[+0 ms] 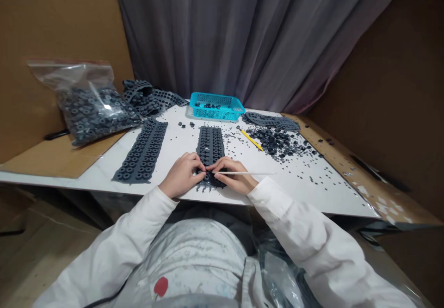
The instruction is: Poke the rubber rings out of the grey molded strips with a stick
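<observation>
A dark grey rubber strip of moulded rings (pixel 210 145) lies lengthwise in front of me on the white table (pixel 312 183). My left hand (pixel 182 175) is closed, fingers pinching the strip's near end. My right hand (pixel 233 175) is closed too, pressing on the same end and gripping a thin white stick (pixel 248 173) that points right. Both sleeves are white.
A second ring strip (pixel 142 151) lies to the left. A clear bag of rings (pixel 90 106) and a heap of strips (pixel 147 96) sit at the back left. A teal basket (pixel 216 106), a yellow pencil (pixel 251 139), loose rings (pixel 275 141) and scraps are to the right.
</observation>
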### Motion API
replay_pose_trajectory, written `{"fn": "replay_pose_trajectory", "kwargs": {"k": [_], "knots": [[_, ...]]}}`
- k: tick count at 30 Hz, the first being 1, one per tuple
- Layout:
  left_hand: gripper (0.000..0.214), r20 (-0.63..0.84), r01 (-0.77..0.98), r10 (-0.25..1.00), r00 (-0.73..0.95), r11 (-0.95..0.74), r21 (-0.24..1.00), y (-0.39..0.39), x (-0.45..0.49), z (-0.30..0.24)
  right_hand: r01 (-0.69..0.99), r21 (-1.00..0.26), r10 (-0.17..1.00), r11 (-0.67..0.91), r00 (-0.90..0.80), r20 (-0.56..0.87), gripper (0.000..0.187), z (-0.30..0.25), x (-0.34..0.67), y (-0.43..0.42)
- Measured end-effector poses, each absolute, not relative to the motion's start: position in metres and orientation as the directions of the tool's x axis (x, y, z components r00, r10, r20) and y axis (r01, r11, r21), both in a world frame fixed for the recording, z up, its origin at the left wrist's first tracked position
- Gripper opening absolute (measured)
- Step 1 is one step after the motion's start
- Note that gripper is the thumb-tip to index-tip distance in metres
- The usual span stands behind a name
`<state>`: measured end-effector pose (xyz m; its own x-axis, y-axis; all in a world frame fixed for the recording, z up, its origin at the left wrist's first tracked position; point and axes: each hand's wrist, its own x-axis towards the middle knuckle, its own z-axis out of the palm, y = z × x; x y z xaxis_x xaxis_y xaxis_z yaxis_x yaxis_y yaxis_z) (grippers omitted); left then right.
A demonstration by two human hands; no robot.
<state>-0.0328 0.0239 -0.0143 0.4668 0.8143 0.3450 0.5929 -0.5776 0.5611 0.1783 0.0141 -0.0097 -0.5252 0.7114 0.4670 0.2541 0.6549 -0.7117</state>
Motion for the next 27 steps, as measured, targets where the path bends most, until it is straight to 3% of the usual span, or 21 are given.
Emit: {"fn": "replay_pose_trajectory", "kwargs": {"k": [27], "knots": [[0.009, 0.263, 0.625, 0.857, 0.443, -0.506, 0.595, 0.0274, -0.0314, -0.0178, 0.362, -0.554, 0.643, 0.75, -0.599, 0.478, 0.017, -0.0176, 0.1787, 0.0205]]}}
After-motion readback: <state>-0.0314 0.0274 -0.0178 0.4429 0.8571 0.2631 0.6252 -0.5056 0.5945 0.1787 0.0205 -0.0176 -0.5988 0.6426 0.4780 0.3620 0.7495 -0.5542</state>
